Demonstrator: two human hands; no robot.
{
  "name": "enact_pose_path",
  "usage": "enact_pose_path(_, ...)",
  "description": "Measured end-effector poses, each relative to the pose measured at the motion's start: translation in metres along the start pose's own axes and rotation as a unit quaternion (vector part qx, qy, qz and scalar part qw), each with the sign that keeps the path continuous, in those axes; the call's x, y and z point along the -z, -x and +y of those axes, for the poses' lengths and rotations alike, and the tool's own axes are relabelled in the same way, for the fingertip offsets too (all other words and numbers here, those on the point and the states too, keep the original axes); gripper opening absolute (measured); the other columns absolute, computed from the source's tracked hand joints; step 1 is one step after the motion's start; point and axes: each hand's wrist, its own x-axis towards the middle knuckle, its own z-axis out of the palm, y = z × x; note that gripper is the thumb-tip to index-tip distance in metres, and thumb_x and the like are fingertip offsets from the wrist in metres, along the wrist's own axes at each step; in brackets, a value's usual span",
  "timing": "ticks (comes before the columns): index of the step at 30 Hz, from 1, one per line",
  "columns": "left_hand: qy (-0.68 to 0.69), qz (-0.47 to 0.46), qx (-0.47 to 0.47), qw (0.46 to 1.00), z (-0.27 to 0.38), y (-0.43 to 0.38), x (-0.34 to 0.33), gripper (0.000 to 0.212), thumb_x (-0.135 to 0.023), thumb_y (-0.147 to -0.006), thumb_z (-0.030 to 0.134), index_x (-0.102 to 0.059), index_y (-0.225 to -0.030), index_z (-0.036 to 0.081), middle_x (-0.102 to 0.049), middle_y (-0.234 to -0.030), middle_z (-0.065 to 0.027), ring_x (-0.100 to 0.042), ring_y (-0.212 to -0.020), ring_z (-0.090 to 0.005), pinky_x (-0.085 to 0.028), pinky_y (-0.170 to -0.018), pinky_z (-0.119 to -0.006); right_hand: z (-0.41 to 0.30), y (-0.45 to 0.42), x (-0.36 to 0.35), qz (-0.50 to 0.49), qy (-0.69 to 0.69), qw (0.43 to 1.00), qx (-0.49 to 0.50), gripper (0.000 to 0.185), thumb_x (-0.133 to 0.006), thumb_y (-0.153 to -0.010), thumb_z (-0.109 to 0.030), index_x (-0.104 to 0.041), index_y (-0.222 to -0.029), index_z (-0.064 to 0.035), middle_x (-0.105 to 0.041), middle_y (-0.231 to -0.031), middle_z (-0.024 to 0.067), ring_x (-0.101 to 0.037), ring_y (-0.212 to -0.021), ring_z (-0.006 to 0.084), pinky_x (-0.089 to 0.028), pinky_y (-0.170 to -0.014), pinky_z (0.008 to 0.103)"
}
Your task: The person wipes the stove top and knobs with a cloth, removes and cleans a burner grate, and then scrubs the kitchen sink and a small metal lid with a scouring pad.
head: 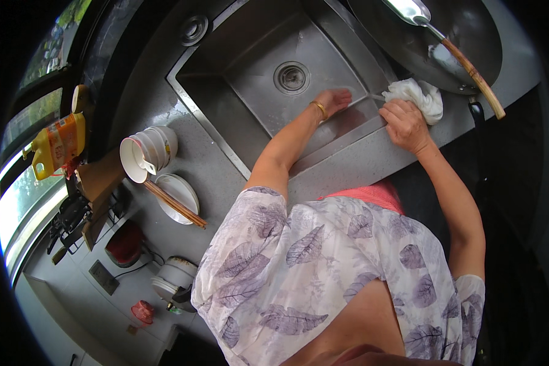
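My left hand (pixel 334 101), with a gold bracelet at the wrist, reaches low into the stainless steel sink (pixel 256 98). Its fingers are stretched out and hold nothing; whether they touch the steel I cannot tell. The round drain (pixel 292 78) is to its upper left. At the sink's right corner my right hand (pixel 405 123) grips a bunched white cloth (pixel 418 97). Part of the cloth lies on the grey countertop (pixel 347 165) beside the rim, and the fingers cover its near side.
A wok (pixel 466 59) with a wooden-handled spatula (pixel 466 61) across it stands at upper right. Stacked bowls (pixel 158 146), a plate (pixel 185 194) and chopsticks (pixel 176 203) are on the left counter. Behind them are a yellow jug (pixel 59 146) and a lidded pot (pixel 176 274).
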Motion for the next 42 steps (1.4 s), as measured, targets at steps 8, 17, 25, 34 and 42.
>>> enact_pose_path(8,0.068,0.067,-0.168,0.981,0.076,0.017,0.03,0.024,-0.048,-0.081,0.01,-0.057,-0.099,-0.002,-0.061,-0.093,-0.0135,-0.06,-0.083,-0.0225,-0.048,-0.077,-0.034,-0.001,0.002,0.0,-0.005,-0.01,1.0,-0.011,0.029,-0.056,-0.06,-0.003,-0.06,-0.089,-0.002,-0.059,-0.093,0.0096,-0.055,-0.093,0.0257,-0.042,-0.078,0.0354)
enact_pose_path(17,-0.513,0.079,0.166,0.839,0.034,0.051,0.051,0.02,-0.048,-0.08,0.013,-0.064,-0.087,0.002,-0.063,-0.071,-0.0093,-0.06,-0.064,-0.0188,-0.048,-0.061,-0.032,0.001,0.0,-0.002,-0.004,-0.004,1.0,-0.002,0.025,-0.056,-0.063,-0.006,-0.059,-0.088,-0.0044,-0.057,-0.091,0.0067,-0.054,-0.091,0.0225,-0.041,-0.078,0.0335)
enact_pose_path(25,-0.245,0.166,-0.177,0.939,0.071,0.034,0.032,0.019,-0.05,-0.081,0.014,-0.064,-0.086,0.002,-0.064,-0.074,-0.0088,-0.061,-0.065,-0.0147,-0.049,-0.058,-0.029,0.001,-0.001,-0.002,0.0,-0.005,1.0,0.001,0.027,-0.056,-0.062,-0.004,-0.059,-0.088,-0.0026,-0.058,-0.091,0.0085,-0.055,-0.09,0.0244,-0.042,-0.077,0.0346)
enact_pose_path(34,-0.748,-0.083,-0.558,0.351,-0.002,-0.021,-0.034,0.013,-0.05,-0.077,0.015,-0.054,-0.088,0.01,-0.053,-0.098,-0.01,-0.05,-0.099,-0.0269,-0.033,-0.098,-0.041,0.0,-0.003,-0.001,-0.011,0.004,1.0,0.007,0.027,-0.057,-0.062,-0.006,-0.059,-0.089,-0.0034,-0.058,-0.092,0.0078,-0.055,-0.092,0.0239,-0.042,-0.077,0.0344)
enact_pose_path(42,-0.854,0.15,-0.328,0.375,0.036,-0.013,-0.001,0.019,-0.047,-0.078,0.014,-0.057,-0.093,0.008,-0.056,-0.102,-0.0115,-0.05,-0.102,-0.0273,-0.028,-0.101,-0.044,-0.002,-0.006,0.002,-0.027,-0.002,1.0,0.003,0.028,-0.057,-0.062,-0.007,-0.059,-0.09,-0.0034,-0.058,-0.093,0.008,-0.055,-0.092,0.024,-0.042,-0.077,0.0354)
